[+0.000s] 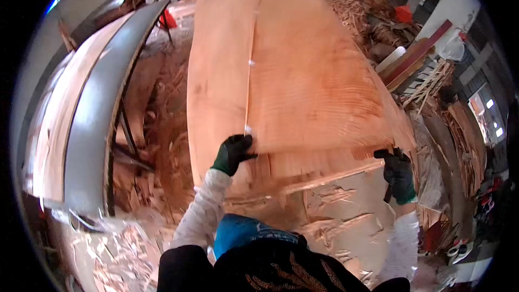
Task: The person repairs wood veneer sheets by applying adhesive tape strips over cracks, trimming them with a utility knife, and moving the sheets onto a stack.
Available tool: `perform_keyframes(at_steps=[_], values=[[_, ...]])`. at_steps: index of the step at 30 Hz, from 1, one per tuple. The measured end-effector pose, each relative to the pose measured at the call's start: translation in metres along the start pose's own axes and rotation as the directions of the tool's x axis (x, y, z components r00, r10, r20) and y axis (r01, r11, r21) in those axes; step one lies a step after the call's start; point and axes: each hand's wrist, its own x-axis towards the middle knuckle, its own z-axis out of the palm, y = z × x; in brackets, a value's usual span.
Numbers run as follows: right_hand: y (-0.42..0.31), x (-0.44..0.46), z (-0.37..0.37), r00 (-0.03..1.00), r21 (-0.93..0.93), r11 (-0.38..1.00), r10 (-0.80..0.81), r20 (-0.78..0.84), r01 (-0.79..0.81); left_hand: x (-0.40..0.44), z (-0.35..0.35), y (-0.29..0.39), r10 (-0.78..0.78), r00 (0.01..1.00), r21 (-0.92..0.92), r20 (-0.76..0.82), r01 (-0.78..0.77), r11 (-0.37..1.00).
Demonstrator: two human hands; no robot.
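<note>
My left hand [233,154], gloved dark with green at the wrist, pinches the near edge of a veneer sheet [319,75] at centre. My right hand [399,176], gloved alike, is at the sheet's near right corner, thumb out; whether its fingers grip, I cannot tell. The orange-brown sheet lies over a stack [292,176], running to the top of the frame, small white spots along its seam. At left stands a grey-topped table [97,97]; at lower left, scraps [127,254] litter the floor.
</note>
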Motion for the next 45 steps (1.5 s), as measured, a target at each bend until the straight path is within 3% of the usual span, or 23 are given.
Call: perform_keyframes(at_steps=[1, 3, 6, 7, 9, 11, 12, 13, 16, 17, 19, 24, 26, 27, 28, 31, 33, 36, 37, 39, 42, 43, 45], values=[[0.006, 0.006, -0.014, 0.999, -0.029, 0.999, 0.044, -0.013, -0.044, -0.001, 0.025, 0.001, -0.119, 0.991, -0.192, -0.058, 0.106, 0.976], [0.037, 0.019, -0.035, 0.985, 0.005, 0.986, 0.167, -0.037, -0.167, -0.013, 0.048, -0.02, -0.113, 0.987, -0.095, -0.113, 0.102, 0.99], [0.096, 0.037, -0.053, 0.985, 0.022, 0.989, 0.145, -0.092, -0.144, -0.053, 0.038, -0.058, -0.288, 0.954, -0.254, -0.087, 0.259, 0.932], [0.105, 0.04, -0.055, 0.969, 0.095, 0.971, 0.227, -0.099, -0.218, -0.065, 0.023, -0.069, -0.457, 0.889, -0.24, -0.03, 0.437, 0.867], [0.122, 0.043, -0.062, 0.97, 0.047, 0.974, 0.225, -0.095, -0.221, -0.097, 0.007, -0.088, -0.599, 0.757, -0.144, -0.262, 0.583, 0.8], [0.155, 0.05, -0.072, 0.963, 0.012, 0.966, 0.257, -0.082, -0.257, -0.121, -0.017, -0.113, -0.593, 0.685, -0.402, -0.423, 0.445, 0.8], [0.172, 0.055, -0.077, 0.995, -0.235, 0.969, 0.067, -0.069, -0.081, -0.127, -0.017, -0.118, -0.49, 0.705, -0.43, -0.512, 0.284, 0.857], [0.186, 0.058, -0.081, 0.986, -0.168, 0.972, 0.151, -0.074, -0.162, -0.135, -0.021, -0.119, -0.47, 0.608, -0.426, -0.64, 0.228, 0.876], [0.211, 0.062, -0.084, 0.963, -0.088, 0.961, 0.256, -0.079, -0.263, -0.135, -0.03, -0.131, -0.348, 0.633, -0.504, -0.692, -0.078, 0.86], [0.213, 0.062, -0.084, 0.95, -0.07, 0.949, 0.301, -0.084, -0.306, -0.131, -0.029, -0.134, -0.299, 0.63, -0.493, -0.717, -0.154, 0.856], [0.215, 0.067, -0.086, 0.921, -0.037, 0.923, 0.378, -0.096, -0.383, -0.135, -0.041, -0.159, 0.147, 0.79, -0.071, -0.596, -0.233, 0.97], [0.227, 0.081, -0.115, 0.86, -0.084, 0.856, 0.506, -0.057, -0.51, -0.124, -0.034, -0.157, 0.068, 0.801, -0.64, -0.595, -0.523, 0.562], [0.252, 0.087, -0.126, 0.836, 0.005, 0.837, 0.547, -0.034, -0.547, -0.104, -0.017, -0.139, 0.005, 0.772, -0.708, -0.635, -0.585, 0.395], [0.262, 0.091, -0.132, 0.829, 0.06, 0.829, 0.558, -0.029, -0.556, -0.104, -0.026, -0.151, 0.212, 0.868, -0.804, -0.449, -0.496, 0.329], [0.263, 0.091, -0.136, 0.814, 0.048, 0.814, 0.58, -0.015, -0.579, -0.095, -0.026, -0.15, 0.372, 0.871, -0.771, -0.32, -0.468, 0.432], [0.249, 0.09, -0.13, 0.791, -0.01, 0.792, 0.61, -0.038, -0.611, -0.083, -0.042, -0.145, 0.276, 0.824, -0.49, -0.495, -0.527, 0.695], [0.225, 0.083, -0.11, 0.852, -0.022, 0.853, 0.519, -0.075, -0.521, -0.066, -0.018, -0.104, 0.004, 0.626, -0.425, -0.779, -0.533, 0.732], [0.208, 0.081, -0.094, 0.923, 0.175, 0.916, 0.377, -0.075, -0.36, -0.063, -0.036, -0.105, 0.213, 0.401, 0.042, -0.891, -0.394, 0.918], [0.209, 0.084, -0.093, 0.922, 0.19, 0.915, 0.377, -0.088, -0.356, -0.06, -0.028, -0.094, 0.303, 0.347, 0.194, -0.888, -0.314, 0.929], [0.214, 0.085, -0.09, 0.914, 0.227, 0.906, 0.39, -0.113, -0.358, -0.045, -0.034, -0.087, 0.47, 0.311, 0.296, -0.826, -0.469, 0.832], [0.212, 0.081, -0.098, 0.912, 0.336, 0.875, 0.4, -0.093, -0.349, -0.042, -0.018, -0.061, 0.538, 0.245, 0.491, -0.806, -0.229, 0.84], [0.211, 0.082, -0.102, 0.913, 0.347, 0.872, 0.397, -0.092, -0.344, -0.044, 0.009, -0.04, 0.524, 0.231, 0.534, -0.819, -0.026, 0.845], [0.221, 0.076, -0.118, 0.921, 0.248, 0.912, 0.366, -0.134, -0.327, -0.053, 0.003, -0.053, 0.504, 0.254, 0.372, -0.826, -0.427, 0.824]])
